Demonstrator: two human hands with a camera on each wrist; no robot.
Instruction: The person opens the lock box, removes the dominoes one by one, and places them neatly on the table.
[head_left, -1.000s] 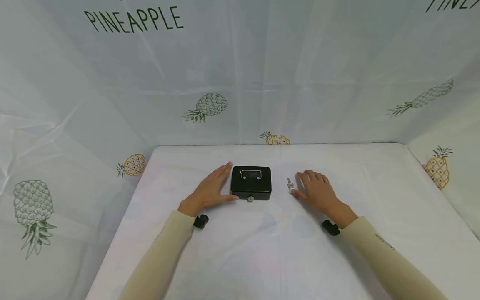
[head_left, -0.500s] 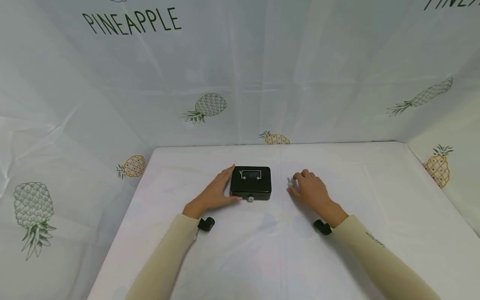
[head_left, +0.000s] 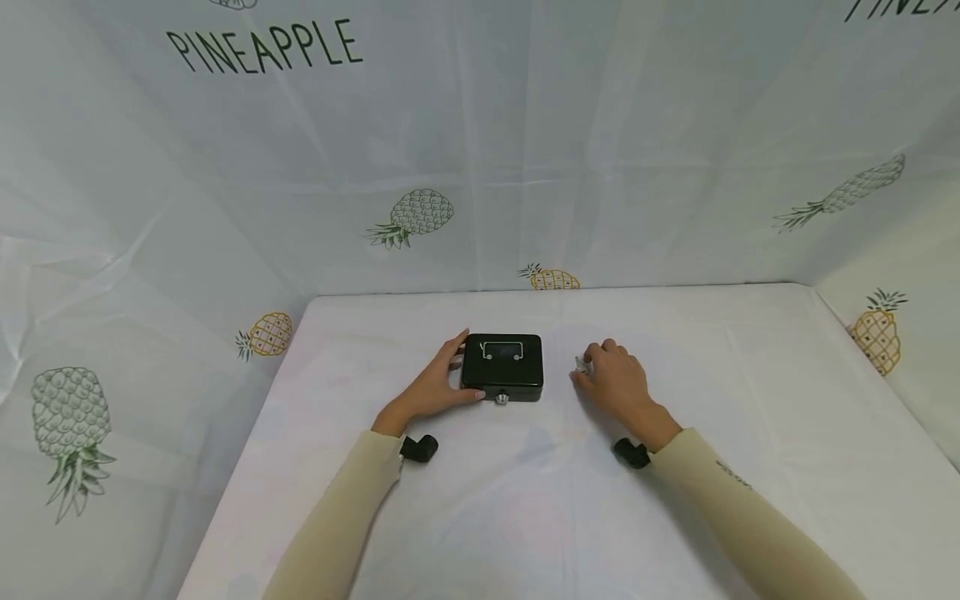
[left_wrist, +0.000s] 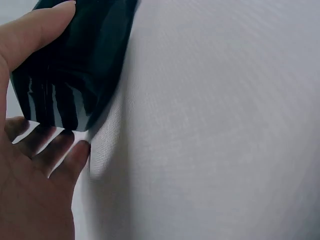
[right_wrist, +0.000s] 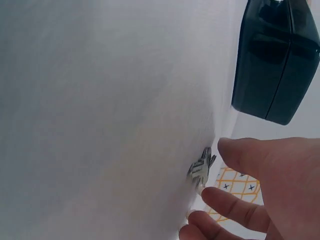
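One blk box [head_left: 502, 368] sits flat on the white tabletop [head_left: 517, 517] in the head view, toward the far edge, lid down, w/ a thin metal handle [head_left: 502, 343] on top & a round silver lock [head_left: 502, 399] on the front. My L hand [head_left: 429, 390] is at its L end, thumb on the front near the lock, index up by the far L corner, so I've a wide hold on it. My R hand [head_left: 617, 379] is off to the R, well apart from the box, fingers bent down over some silver keys [head_left: 581, 365] on the tabletop btwn hand & box; part of them is hidden. Blk wrist units [head_left: 418, 448] sit by both cuffs of my tan sleeves [head_left: 341, 512]; the wall sheet [head_left: 637, 167] beyond has pineapple prints [head_left: 422, 210] & lettering. L wrist view: thumb lies on the box, other fingertips meet its side, spread w/ gaps btwn. R wrist view: thumb & index are parted, nothing pinched, keys lying flat right by that gap; index tip is at one end of them, can't tell if touching. Other fingers loosely bent. Box is upper R, seam showing; a bit of orange print shows past my fingers.
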